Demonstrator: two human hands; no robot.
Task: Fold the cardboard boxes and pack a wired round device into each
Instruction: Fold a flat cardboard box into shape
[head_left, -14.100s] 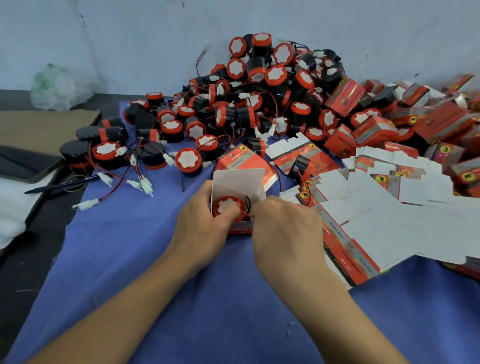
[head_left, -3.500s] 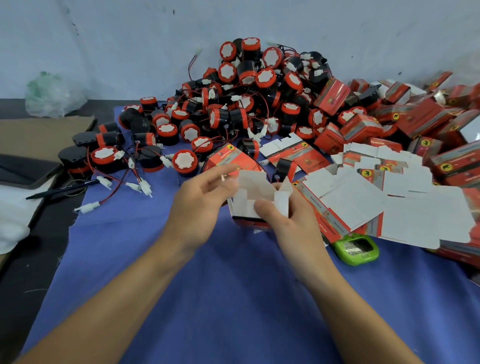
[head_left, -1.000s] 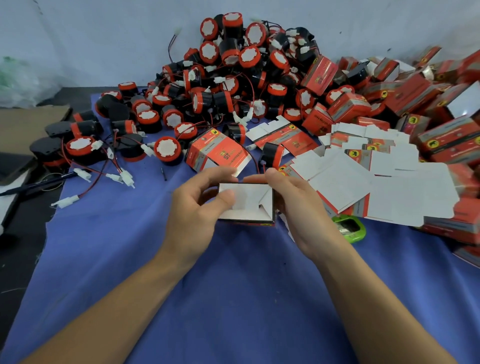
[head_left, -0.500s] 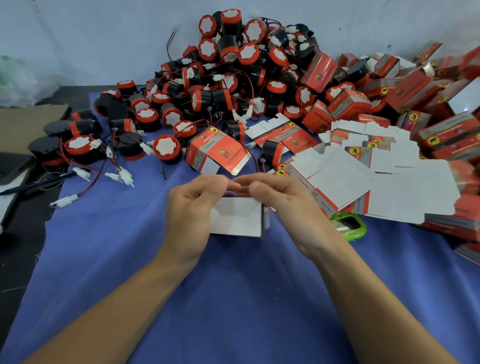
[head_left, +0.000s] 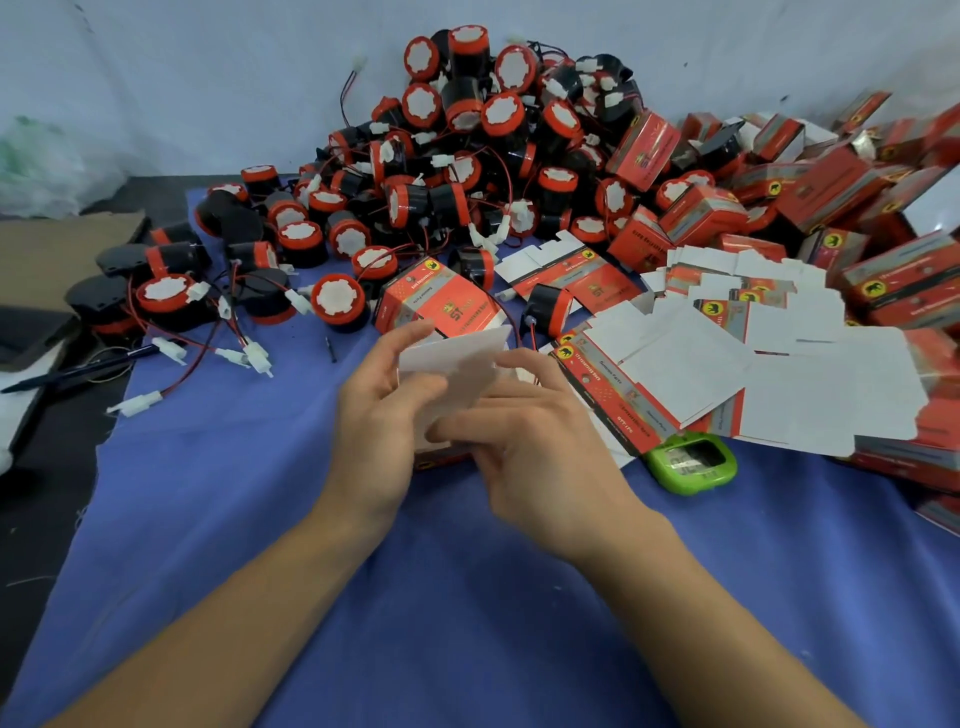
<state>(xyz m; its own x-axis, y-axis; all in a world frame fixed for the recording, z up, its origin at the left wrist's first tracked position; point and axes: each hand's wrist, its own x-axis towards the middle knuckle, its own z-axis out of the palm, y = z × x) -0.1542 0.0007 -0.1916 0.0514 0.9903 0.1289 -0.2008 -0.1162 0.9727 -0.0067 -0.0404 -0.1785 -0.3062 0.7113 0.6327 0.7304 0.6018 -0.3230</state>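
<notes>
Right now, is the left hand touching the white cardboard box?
Touching. Head view: the left hand pinches the flap of the white cardboard box, thumb in front, fingers behind.

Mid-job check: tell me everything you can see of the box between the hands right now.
The box is thin cardboard, plain white inside, with a red printed outside showing only along its lower edge. It is partly folded, with a white panel tilted up and blurred by motion. It sits low over the blue cloth. The left hand pinches its left side; the right hand touches its right, grip unclear.
</notes>
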